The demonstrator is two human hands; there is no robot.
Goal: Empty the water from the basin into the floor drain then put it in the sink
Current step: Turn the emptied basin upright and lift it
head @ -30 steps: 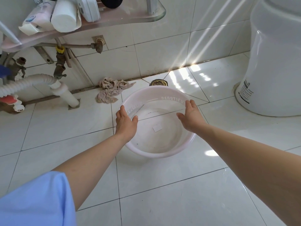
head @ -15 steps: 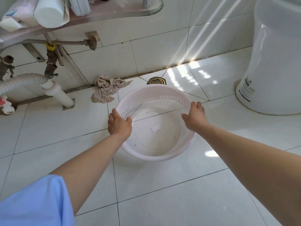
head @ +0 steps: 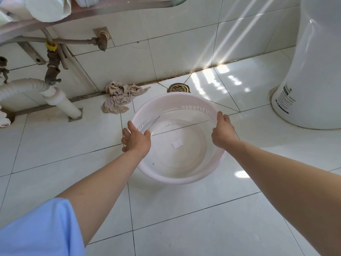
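A pale pink plastic basin (head: 171, 98) stands on the white floor tiles, holding shallow clear water with a white label (head: 177, 144) on its bottom. The brass floor drain (head: 178, 88) lies just behind its far rim, by the wall. My left hand (head: 136, 140) straddles the left rim, thumb inside and fingers spread outside. My right hand (head: 222, 132) is curled over the right rim. The sink bowl itself is out of view.
A crumpled beige rag (head: 120, 97) lies left of the drain. A white drain hose and pipe (head: 60, 102) and brass valves (head: 52, 71) stand at the left under a glass shelf (head: 110, 6). The white toilet base (head: 313, 71) fills the right.
Both hands have moved outward and forward onto the basin's rim; the right hand has closed over it. The basin has stayed on the floor. My view has dropped closer.
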